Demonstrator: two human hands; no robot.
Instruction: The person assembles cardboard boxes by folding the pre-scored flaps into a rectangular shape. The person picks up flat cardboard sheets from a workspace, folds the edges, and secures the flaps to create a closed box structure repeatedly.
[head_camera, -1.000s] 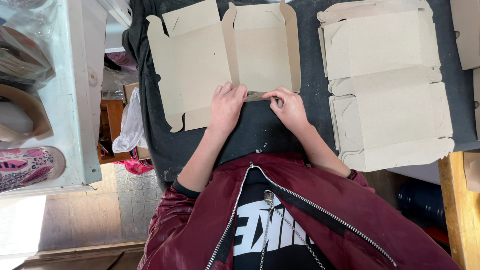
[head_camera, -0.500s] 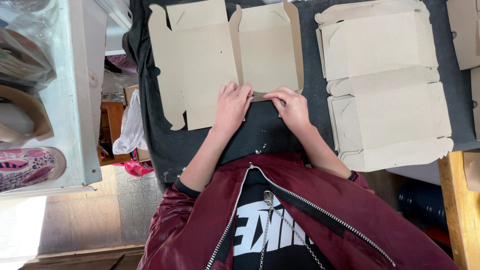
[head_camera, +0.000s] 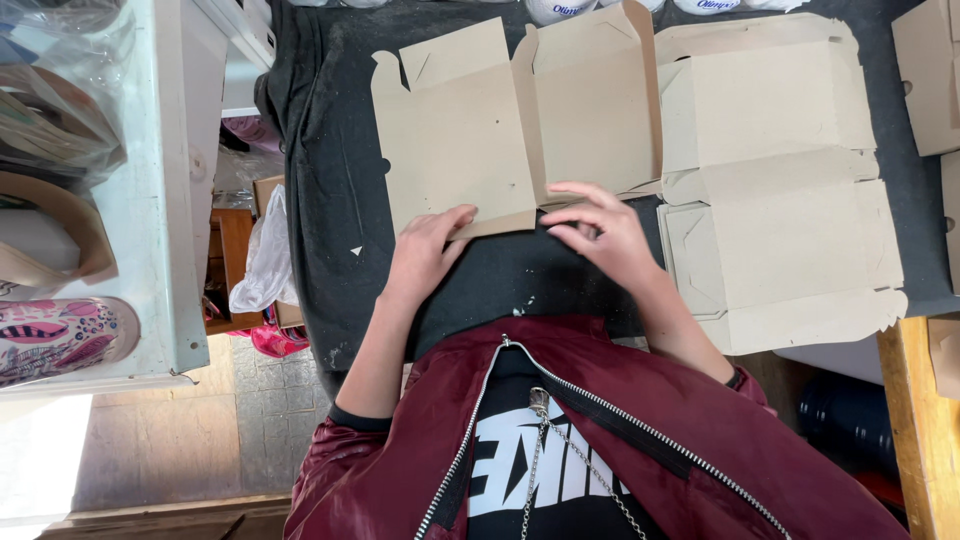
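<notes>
Both hands (head_camera: 425, 250) (head_camera: 600, 228) press carton's (head_camera: 470, 140) (near) edge.

The flat box blank (head_camera: 505, 130) under the left hand (head_camera: 425, 250) and right hand (head_camera: 600, 230) is showing as plain brown cardboard, matt and smooth, creased along its folds, and the stack of blanks (head_camera: 790, 190) beside it is looking the same. The table cover (head_camera: 330, 180) beneath is appearing as dark cloth, dull and slightly rough, flecked with pale specks, while the jacket (head_camera: 380, 480) is gleaming as a glossy maroon fabric with a metal zip (head_camera: 600, 410). At the side, the white shelf (head_camera: 160, 200) is looking smooth and painted, and the bag (head_camera: 265, 260) hanging near it is showing as thin, crumpled plastic
</notes>
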